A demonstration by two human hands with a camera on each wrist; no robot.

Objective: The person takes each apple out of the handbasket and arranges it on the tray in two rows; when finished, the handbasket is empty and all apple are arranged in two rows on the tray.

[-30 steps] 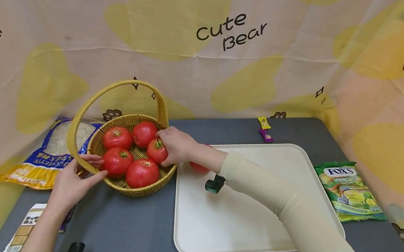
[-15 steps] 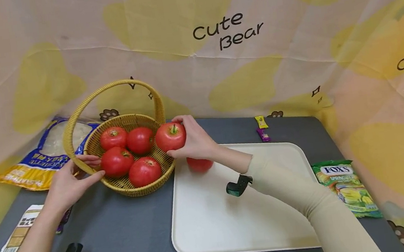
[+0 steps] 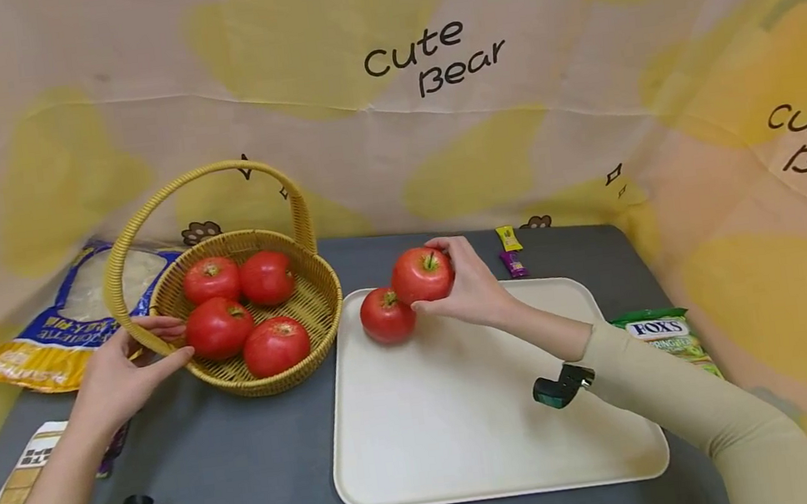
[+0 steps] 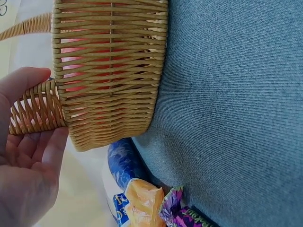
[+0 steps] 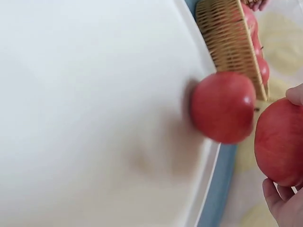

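My right hand [image 3: 471,286] holds a red apple [image 3: 423,274] over the far left part of the cream tray [image 3: 492,418], thumb on one side and fingers on the other. Another red apple [image 3: 388,315] sits on the tray near its left corner, overlapped by the held one in the head view. At the left, my left hand [image 3: 120,375] grips the foot of the handle of a yellow wicker basket [image 3: 325,320]. In the left wrist view, thumb and fingers lie on both sides of that woven handle [image 4: 35,109]. Several red apples [image 3: 276,346] lie inside the basket, its right side bare.
Behind the basket lies a blue and yellow bag [image 3: 65,327]. A white and brown packet [image 3: 26,475] is partly under my left forearm. Small yellow and purple wrapped sweets [image 3: 513,262] lie beyond the tray. My right sleeve partly covers a green Fox's bag [image 3: 658,330]. A printed cloth hangs behind.
My right hand has lifted an apple out of the basket and carried it right, over the tray. My left hand keeps its grip on the basket handle.
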